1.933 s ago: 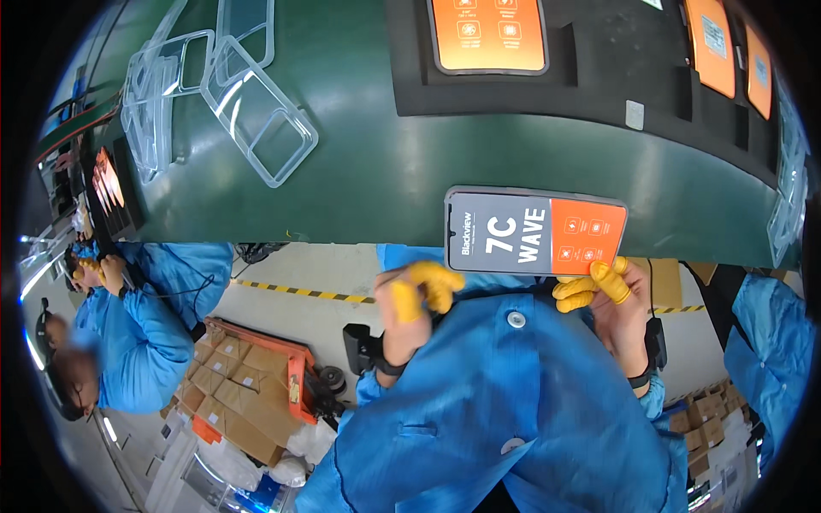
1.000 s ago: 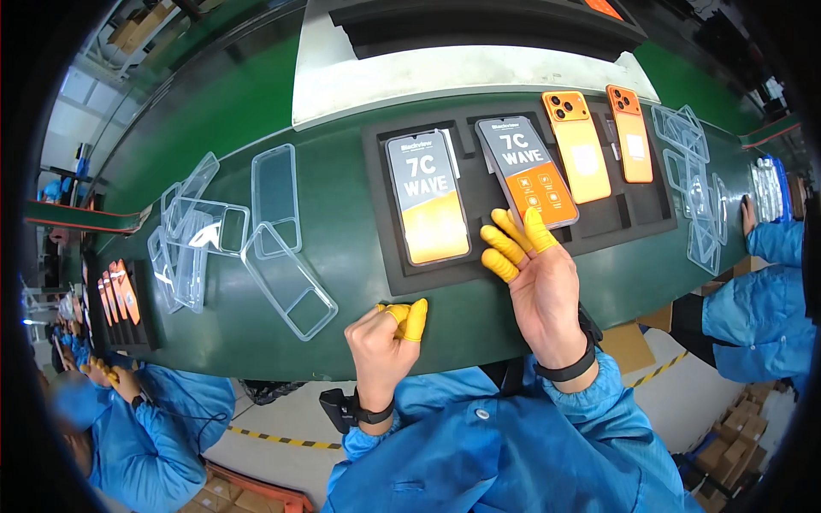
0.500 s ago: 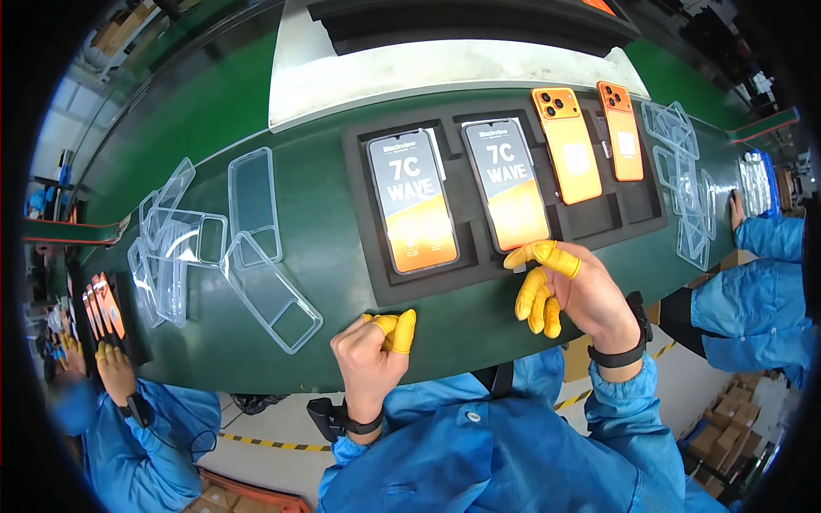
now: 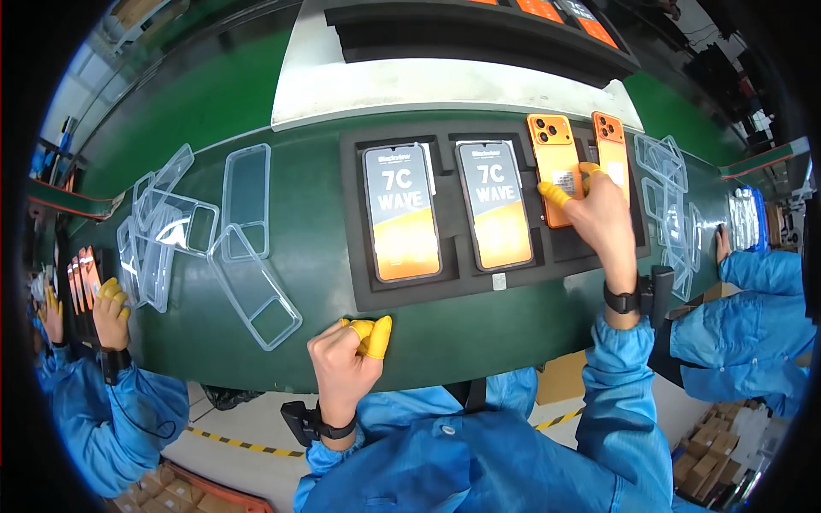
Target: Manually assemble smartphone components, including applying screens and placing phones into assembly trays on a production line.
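Observation:
My right hand, yellow finger cots on its fingertips, reaches over the black foam tray. Its thumb and forefinger are closed across an orange phone lying back up, with a white label on it. Just right of that, partly behind my hand, is a second orange phone. Two phones with grey and orange front films, a left one and a middle one, lie screen up in the tray. My left hand is a closed fist on the green table before the tray; nothing shows in it.
Clear phone cases lie loosely piled at left, and more clear cases at right. A white board with black foam trays is beyond the table. Co-workers sit on both sides, one hand near orange phones at far left.
My right hand has moved away from the middle phone, right and forward, and closed on an orange phone. A small pale tab now shows at the middle phone's lower edge. My left hand stays closed.

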Demonstrator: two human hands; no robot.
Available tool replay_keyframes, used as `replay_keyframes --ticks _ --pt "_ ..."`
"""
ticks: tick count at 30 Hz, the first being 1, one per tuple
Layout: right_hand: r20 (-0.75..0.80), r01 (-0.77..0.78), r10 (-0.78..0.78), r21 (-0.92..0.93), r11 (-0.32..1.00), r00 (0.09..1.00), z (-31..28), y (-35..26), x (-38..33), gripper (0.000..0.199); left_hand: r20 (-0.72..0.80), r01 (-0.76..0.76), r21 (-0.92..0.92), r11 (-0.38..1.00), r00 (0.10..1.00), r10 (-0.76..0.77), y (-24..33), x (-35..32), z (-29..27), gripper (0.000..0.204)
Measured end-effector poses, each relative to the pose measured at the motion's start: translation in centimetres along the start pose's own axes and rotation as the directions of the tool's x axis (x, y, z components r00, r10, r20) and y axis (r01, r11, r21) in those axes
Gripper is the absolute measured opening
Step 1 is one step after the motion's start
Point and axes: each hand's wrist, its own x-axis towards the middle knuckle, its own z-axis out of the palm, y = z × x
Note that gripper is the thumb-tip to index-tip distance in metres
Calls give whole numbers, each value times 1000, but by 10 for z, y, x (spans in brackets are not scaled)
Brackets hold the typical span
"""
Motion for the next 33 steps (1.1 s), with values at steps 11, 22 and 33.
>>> replay_keyframes --ticks 11,22,33 --pt "-351 -199 176 -31 980 920 -39 114 20 38 -29 47 -11 999 998 -47 4 -3 5 23" --pt "-515 136 -241 -234 963 822 -37 172 -48 26 -39 -50 7 999 998 50 6 2 7 23" --pt "-51 918 -917 56 392 394 -26 -1 -136 28 522 553 -808 203 832 -191 37 -10 8 64"
